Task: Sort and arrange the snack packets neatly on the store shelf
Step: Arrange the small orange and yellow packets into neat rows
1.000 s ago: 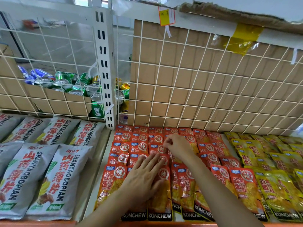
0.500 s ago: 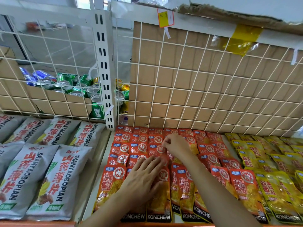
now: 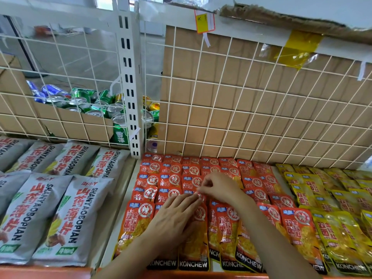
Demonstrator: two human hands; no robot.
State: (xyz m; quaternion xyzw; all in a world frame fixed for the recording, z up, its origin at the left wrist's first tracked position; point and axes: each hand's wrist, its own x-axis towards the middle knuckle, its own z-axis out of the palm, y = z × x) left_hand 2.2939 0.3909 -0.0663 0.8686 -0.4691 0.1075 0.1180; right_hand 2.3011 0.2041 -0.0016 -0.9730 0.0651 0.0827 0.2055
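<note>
Left hand flat, fingers straight, pressing front-row glossy red-orange foil snack packets on white store shelf. Right hand pinches one packet's top edge. Best approach: pin neighbours, slide it square, labels aligned.

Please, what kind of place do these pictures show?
Probably a shop's display shelf: rows of identical red snack packets beside yellow packets and grey bags, a white wire grid behind, and a yellow tag on the rail above.
</note>
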